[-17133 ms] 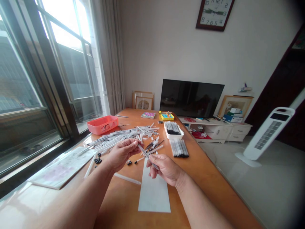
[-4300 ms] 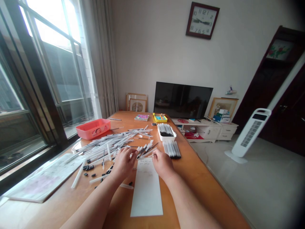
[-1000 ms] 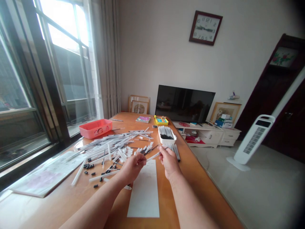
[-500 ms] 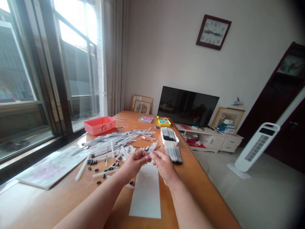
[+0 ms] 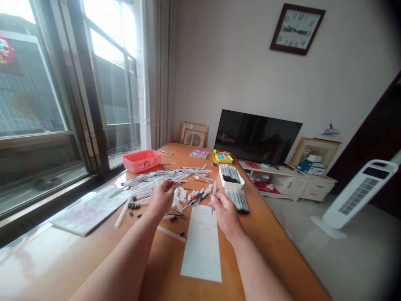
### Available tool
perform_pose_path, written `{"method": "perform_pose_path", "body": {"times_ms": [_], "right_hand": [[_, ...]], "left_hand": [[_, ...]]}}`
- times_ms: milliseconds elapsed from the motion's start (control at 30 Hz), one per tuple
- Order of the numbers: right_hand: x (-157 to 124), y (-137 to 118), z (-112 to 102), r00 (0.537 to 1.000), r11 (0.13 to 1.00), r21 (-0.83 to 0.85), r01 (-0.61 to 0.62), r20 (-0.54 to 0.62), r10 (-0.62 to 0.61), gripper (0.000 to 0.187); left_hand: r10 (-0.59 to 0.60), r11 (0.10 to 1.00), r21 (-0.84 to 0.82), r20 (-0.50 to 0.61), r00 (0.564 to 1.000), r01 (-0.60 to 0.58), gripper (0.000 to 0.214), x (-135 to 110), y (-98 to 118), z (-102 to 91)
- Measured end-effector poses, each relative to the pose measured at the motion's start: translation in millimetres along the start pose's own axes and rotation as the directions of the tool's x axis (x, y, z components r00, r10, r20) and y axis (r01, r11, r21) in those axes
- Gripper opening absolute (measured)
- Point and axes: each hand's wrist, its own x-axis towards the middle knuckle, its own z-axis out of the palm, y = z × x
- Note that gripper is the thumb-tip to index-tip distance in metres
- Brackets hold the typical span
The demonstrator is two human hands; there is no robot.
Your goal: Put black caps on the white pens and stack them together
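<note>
Taking the white paper strip [image 5: 202,253] as the dial's centre, the right hand [image 5: 224,212], at one o'clock, pinches a slim pale pen [image 5: 214,189] near the strip's far end. The left hand [image 5: 163,197], toward eleven, has curled fingers beside the heap of pen parts [image 5: 150,179]; whether they grip anything, I cannot tell. Beyond the right hand, at one o'clock, a row of pens [image 5: 238,202] lies before a white box [image 5: 232,185] filled with more.
</note>
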Motion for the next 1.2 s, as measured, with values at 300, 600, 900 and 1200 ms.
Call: {"method": "perform_pose_path", "body": {"times_ms": [300,600,900,1200], "right_hand": [[-2,1,2,0.999,0.990,-0.138,0.029,0.039,-0.024,0.034],[-2,2,5,0.999,0.986,-0.160,0.038,0.024,-0.035,0.032],[-3,-1,3,0.999,0.980,-0.195,0.037,0.033,-0.031,0.032],[-2,-1,2,0.999,0.982,-0.187,0.036,0.018,-0.033,0.032]], "left_hand": [[0.234,0.709,0.591,0.318,0.919,-0.385,0.031,-18,-9,15.6],[0.160,0.671,0.638,0.371,0.915,-0.377,0.026,-18,-6,22.0],[0.100,0.695,0.647,0.346,0.933,-0.314,0.020,-18,-5,20.9],[0.182,0.697,0.617,0.340,0.923,-0.365,0.018,-17,-11,25.2]]}}
